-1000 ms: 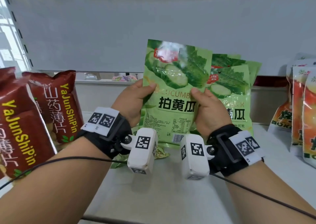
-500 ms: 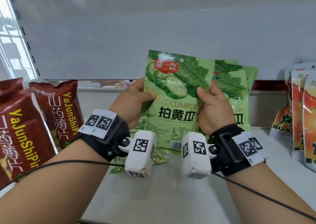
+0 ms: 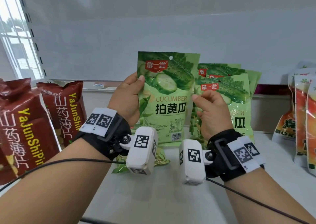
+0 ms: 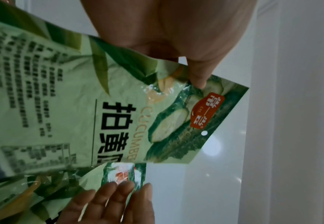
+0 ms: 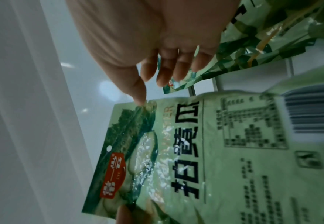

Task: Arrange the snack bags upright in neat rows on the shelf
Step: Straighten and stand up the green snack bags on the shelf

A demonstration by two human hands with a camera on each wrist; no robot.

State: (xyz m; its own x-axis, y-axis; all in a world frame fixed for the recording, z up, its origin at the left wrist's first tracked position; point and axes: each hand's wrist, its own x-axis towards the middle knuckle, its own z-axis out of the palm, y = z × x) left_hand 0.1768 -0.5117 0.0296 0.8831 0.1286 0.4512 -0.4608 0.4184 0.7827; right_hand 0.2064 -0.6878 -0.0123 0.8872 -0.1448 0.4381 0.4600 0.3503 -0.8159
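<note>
The left hand holds a green cucumber bag upright at the shelf's centre, its grip pinching the bag's left edge, thumb on the front. The right hand sits at the bag's 3 o'clock edge, thumb tip touching it, fingers loosely spread and gripping nothing. More green bags stand just behind at 2 o'clock. Brown bags stand at 9 o'clock, orange bags at 3 o'clock.

cucumber bags stand between yam bags left, orange bags right.
</note>
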